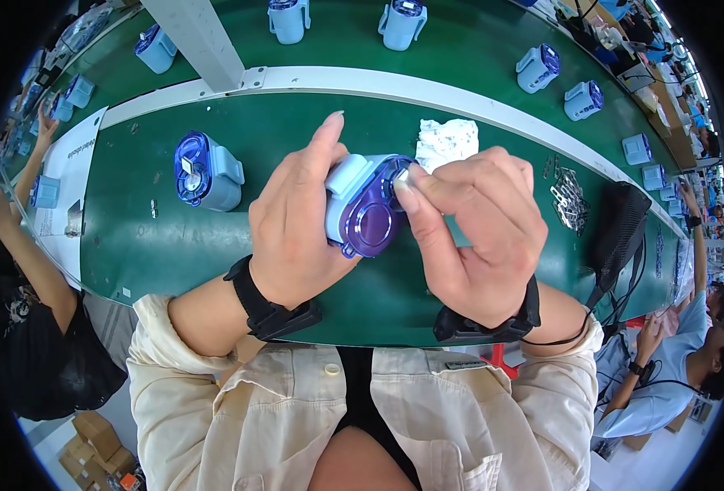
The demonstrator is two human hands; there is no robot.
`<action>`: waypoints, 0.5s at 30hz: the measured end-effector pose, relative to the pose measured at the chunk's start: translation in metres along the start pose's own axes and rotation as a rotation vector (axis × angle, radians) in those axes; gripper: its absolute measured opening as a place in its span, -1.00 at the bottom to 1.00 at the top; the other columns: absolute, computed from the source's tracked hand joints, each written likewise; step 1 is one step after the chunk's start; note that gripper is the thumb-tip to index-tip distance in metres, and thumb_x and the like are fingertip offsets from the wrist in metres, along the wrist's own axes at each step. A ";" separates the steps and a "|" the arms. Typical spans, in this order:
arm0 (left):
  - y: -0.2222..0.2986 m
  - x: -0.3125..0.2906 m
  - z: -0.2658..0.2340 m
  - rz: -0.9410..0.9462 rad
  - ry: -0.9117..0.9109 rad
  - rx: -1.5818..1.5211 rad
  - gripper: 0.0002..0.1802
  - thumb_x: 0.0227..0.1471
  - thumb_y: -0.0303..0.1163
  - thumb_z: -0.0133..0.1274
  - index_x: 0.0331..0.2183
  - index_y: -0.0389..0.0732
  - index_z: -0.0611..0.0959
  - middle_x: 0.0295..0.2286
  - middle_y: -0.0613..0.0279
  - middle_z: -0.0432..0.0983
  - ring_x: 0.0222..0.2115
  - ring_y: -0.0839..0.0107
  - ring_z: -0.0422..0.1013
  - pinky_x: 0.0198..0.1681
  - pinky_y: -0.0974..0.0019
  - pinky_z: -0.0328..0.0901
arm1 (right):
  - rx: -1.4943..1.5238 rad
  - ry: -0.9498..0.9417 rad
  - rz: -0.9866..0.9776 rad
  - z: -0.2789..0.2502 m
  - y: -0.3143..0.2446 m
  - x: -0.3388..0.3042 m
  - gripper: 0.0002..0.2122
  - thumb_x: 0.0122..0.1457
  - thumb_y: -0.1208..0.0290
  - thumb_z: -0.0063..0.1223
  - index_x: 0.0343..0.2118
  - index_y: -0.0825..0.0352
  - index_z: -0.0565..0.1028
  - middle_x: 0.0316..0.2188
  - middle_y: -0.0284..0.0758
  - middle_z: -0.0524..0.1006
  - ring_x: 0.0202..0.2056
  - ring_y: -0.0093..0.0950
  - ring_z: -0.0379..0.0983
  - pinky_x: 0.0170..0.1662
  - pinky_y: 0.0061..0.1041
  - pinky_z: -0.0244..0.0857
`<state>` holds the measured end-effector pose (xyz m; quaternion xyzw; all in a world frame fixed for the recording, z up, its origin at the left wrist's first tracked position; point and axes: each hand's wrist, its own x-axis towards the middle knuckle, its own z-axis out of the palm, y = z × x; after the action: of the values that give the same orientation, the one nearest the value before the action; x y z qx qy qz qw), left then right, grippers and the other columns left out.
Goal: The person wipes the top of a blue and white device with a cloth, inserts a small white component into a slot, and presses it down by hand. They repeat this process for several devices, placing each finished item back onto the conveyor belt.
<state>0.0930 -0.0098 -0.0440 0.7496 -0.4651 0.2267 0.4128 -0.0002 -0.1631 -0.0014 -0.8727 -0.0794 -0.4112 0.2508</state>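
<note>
My left hand (pixel 292 221) wraps round a light blue lidded cup (pixel 370 227) with a glossy, see-through purple-blue lid, and its thumb points up and away. The lid is tilted toward me, over the green bench. At the lid's far right end, my right hand (pixel 489 233) pinches with thumb and forefinger. A pale bit shows at those fingertips, too small and covered to name. On the bench to the left stands a second lidded cup (pixel 224 184) of the same kind, its handle facing right.
Beyond my hands lies a crumpled white cloth (pixel 448 141). A heap of small metal parts (pixel 570 200) sits right, beside a black mesh pouch (pixel 621 225) with cables. A white rail (pixel 345 79) and post (pixel 198 41) bound the bench; several cups stand beyond. People work at both sides.
</note>
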 end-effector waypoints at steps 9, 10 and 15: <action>-0.005 0.004 0.001 0.047 0.035 0.055 -0.08 -0.27 -0.44 0.39 0.14 -0.37 0.31 -0.26 0.05 0.55 -0.31 0.21 0.52 -0.24 0.30 0.41 | -0.133 -0.095 -0.103 -0.013 0.001 0.012 -0.80 -0.20 0.61 0.31 -0.43 0.37 0.58 -0.54 -0.37 0.52 -0.53 -0.43 0.37 -0.34 -0.48 0.16; -0.007 0.005 0.002 0.077 0.064 0.063 -0.13 -0.25 -0.42 0.37 0.11 -0.40 0.34 -0.32 0.07 0.54 -0.35 0.22 0.51 -0.29 0.31 0.41 | -0.138 -0.106 -0.109 -0.013 0.002 0.012 -0.79 -0.21 0.60 0.31 -0.43 0.36 0.58 -0.54 -0.38 0.52 -0.53 -0.43 0.37 -0.34 -0.47 0.16; -0.007 0.007 0.005 0.121 0.127 0.075 -0.22 -0.21 -0.36 0.33 0.05 -0.46 0.41 -0.42 0.09 0.52 -0.43 0.24 0.49 -0.41 0.33 0.41 | -0.125 -0.061 -0.107 -0.009 0.004 0.010 -0.78 -0.22 0.58 0.33 -0.43 0.36 0.58 -0.54 -0.38 0.52 -0.52 -0.43 0.38 -0.33 -0.47 0.16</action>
<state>0.1025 -0.0163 -0.0446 0.7192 -0.4736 0.3157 0.3986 0.0014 -0.1712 0.0095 -0.8933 -0.1075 -0.4015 0.1708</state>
